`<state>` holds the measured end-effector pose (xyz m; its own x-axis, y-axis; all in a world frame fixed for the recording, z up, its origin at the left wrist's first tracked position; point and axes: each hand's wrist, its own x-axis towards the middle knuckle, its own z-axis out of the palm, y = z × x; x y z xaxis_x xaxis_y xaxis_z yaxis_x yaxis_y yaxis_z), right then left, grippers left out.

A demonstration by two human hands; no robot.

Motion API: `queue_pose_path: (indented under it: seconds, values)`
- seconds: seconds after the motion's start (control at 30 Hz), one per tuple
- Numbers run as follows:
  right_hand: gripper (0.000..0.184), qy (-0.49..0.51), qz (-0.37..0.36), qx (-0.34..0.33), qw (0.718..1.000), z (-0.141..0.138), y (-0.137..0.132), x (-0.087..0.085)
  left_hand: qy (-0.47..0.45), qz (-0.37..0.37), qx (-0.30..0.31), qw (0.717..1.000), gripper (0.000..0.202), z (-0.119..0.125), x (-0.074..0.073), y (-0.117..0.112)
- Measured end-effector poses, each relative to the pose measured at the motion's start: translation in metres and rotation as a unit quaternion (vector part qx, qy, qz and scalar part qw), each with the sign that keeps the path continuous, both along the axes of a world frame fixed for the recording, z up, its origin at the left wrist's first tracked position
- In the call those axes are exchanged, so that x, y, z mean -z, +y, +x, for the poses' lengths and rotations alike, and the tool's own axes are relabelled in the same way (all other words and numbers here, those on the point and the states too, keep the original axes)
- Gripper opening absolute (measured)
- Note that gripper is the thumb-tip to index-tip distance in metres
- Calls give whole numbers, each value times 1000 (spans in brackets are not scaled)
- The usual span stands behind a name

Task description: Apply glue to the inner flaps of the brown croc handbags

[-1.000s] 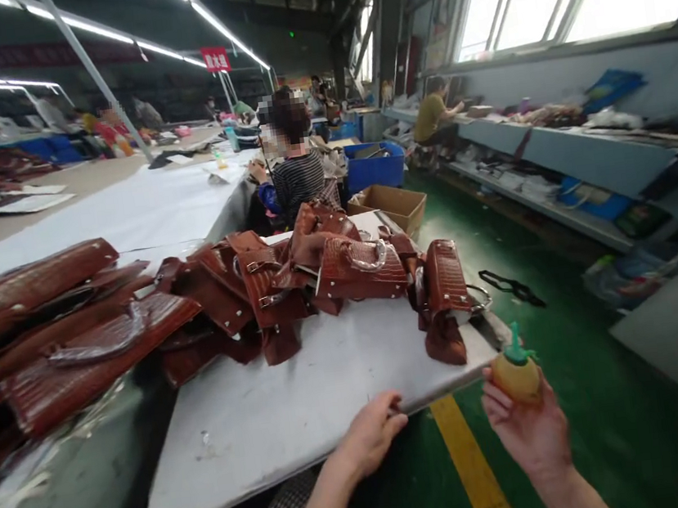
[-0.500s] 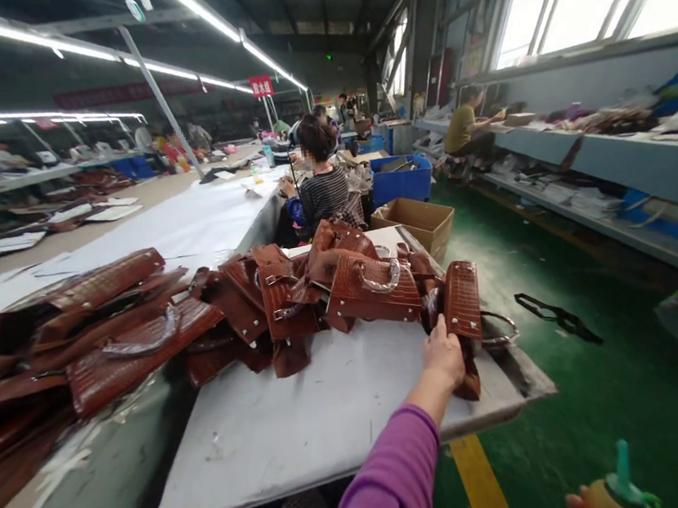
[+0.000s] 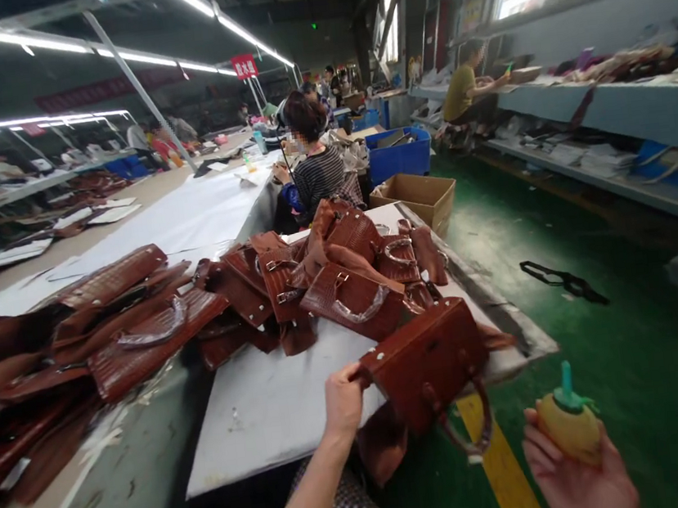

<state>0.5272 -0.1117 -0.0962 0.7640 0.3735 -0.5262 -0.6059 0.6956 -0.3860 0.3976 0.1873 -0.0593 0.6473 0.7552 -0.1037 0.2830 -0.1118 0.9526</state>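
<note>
My left hand [image 3: 341, 398] grips one end of a brown crocodile-patterned handbag piece [image 3: 430, 362], its fingers closed on the edge. The piece hangs tilted over the front right of the white board, with its looped handle [image 3: 487, 425] dangling below. In my right hand [image 3: 578, 463], at the lower right, rests a yellowish squeeze bottle [image 3: 570, 427] with a green nozzle pointing up. Fingers and thumb curl around its sides. Behind the held piece lies a heap of similar brown handbag pieces [image 3: 354, 301], several with plastic-wrapped handles.
A white-topped table [image 3: 255, 429] stands before me. More brown pieces [image 3: 151, 335] are piled on the long bench at left. A person in a striped top [image 3: 321, 178] sits beyond, near a cardboard box [image 3: 424, 198] and a blue bin [image 3: 398, 156]. Black scrap [image 3: 565, 280] lies on the green floor.
My left hand has lifted the handbag piece off the heap and drawn it nearer, turning it so the handle hangs down. My right hand with the bottle has risen further into view.
</note>
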Motion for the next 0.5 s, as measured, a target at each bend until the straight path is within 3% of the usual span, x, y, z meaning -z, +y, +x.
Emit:
queue_pose_path:
  seconds: [0.13,0.23,0.33,0.5]
  values:
    - [37,-24,3,10,1000,-11,36,2,30,-86,-52,994,21,-92,-3,13]
    - [35,-36,6,-1,999,-13,55,10,63,-127,-105,984,19,-140,-5,33]
    - [36,-40,3,-11,999,-14,71,12,100,-138,-158,973,15,-166,-4,64]
    - [36,-48,17,-61,997,-28,105,1,160,-84,-221,958,23,-173,-2,118]
